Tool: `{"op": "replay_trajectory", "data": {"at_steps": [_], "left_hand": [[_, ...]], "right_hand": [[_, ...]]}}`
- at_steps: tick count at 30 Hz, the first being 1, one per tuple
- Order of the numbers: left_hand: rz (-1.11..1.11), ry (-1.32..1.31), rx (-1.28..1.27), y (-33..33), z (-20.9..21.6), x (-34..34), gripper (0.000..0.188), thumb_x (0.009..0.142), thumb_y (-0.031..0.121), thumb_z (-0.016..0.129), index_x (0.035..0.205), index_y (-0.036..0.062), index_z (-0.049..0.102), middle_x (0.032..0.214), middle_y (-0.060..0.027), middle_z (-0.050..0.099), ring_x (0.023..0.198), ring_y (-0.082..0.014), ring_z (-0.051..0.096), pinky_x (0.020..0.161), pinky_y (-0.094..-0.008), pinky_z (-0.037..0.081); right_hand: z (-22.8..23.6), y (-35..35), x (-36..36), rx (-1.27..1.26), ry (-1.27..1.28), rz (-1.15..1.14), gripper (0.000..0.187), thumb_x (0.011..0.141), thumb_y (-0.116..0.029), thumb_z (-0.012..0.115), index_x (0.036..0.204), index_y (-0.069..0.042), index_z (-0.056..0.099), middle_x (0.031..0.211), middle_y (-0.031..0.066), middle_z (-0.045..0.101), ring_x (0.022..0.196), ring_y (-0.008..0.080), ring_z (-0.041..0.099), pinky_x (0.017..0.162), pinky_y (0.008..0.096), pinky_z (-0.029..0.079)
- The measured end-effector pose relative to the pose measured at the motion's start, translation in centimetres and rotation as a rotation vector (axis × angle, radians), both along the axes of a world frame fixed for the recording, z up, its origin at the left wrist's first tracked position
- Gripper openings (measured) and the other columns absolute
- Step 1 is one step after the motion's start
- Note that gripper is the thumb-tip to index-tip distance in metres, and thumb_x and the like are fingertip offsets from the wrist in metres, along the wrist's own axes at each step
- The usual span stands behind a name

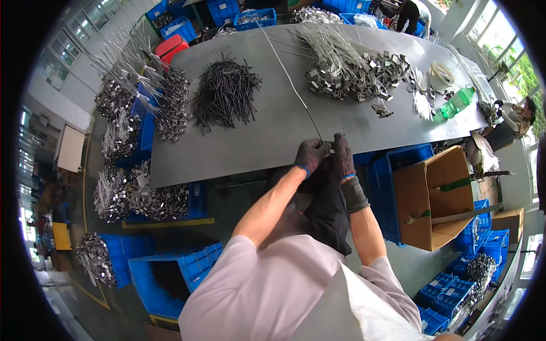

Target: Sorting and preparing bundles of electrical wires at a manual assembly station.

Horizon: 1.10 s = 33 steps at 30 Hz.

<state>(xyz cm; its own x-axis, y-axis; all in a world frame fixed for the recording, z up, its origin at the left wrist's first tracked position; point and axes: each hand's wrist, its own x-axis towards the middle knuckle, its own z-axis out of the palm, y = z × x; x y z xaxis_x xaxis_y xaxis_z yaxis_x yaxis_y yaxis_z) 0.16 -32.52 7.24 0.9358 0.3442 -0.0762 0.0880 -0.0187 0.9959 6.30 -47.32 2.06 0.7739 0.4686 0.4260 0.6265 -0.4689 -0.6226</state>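
Note:
At the near edge of the grey table [267, 150], my two gloved hands meet over one long, thin grey cable [291, 83]. It runs from my fingers away across the tabletop toward the far edge. My left hand [311, 155] is closed around the cable near its end. Beside it, my right hand [343, 157] is closed at the same end, where a small pale piece shows between the fingers, too small to make out. A heap of short black tubes [227, 94] lies left of the cable. To the right is a bundle of similar cables with metal buckle-like ends [358, 74].
A green plastic bottle [458, 102], white strips [422, 102] and a pale roll [441, 75] are on the table's right. Blue crates of metal-ended cables [149, 128] stand at left. An open cardboard box [435, 199] is close by my right arm. Other people work farther off.

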Motion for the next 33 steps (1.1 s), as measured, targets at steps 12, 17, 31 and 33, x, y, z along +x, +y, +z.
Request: {"op": "replay_trajectory", "data": {"at_steps": [12,17,31,33], "left_hand": [[-0.227,0.452,0.518,17.4,-4.4,8.1,0.033,0.093,0.037,0.057,0.100,0.0083,0.073,0.091,-0.0153,0.073,0.081,-0.0322,0.070,0.071,-0.0451,0.056],[0.252,0.479,0.837,23.2,-4.9,6.8,0.034,0.086,0.035,0.058,0.100,0.0075,0.071,0.103,-0.0217,0.071,0.093,-0.0433,0.068,0.078,-0.0513,0.055],[0.241,0.887,1.031,31.2,-8.9,8.5,0.032,0.087,0.031,0.063,0.104,0.0069,0.074,0.113,-0.0202,0.071,0.106,-0.0382,0.069,0.088,-0.0500,0.056],[0.209,0.859,1.050,31.0,-9.3,8.1,0.029,0.087,0.027,0.063,0.104,0.0062,0.073,0.113,-0.0202,0.071,0.105,-0.0377,0.070,0.087,-0.0498,0.056]], "right_hand": [[2.2,-4.5,12.7,0.245,0.066,-0.679,0.038,0.095,-0.018,0.060,0.129,-0.003,0.059,0.118,0.0156,0.065,0.102,0.0266,0.068,0.085,0.0349,0.055],[3.4,-6.4,20.4,-0.334,-0.003,-0.802,0.060,0.091,-0.034,0.060,0.142,-0.004,0.049,0.144,0.0273,0.050,0.126,0.0414,0.055,0.105,0.0451,0.045],[5.6,-11.7,23.0,-0.463,0.275,-0.819,0.048,0.088,-0.047,0.068,0.102,-0.001,0.064,0.093,0.0243,0.071,0.088,0.0395,0.071,0.077,0.0476,0.055],[6.7,-12.6,21.8,-0.090,0.794,-0.561,0.040,0.091,-0.041,0.069,0.100,-0.002,0.062,0.079,0.0147,0.067,0.063,0.0292,0.066,0.053,0.0433,0.052]]}}
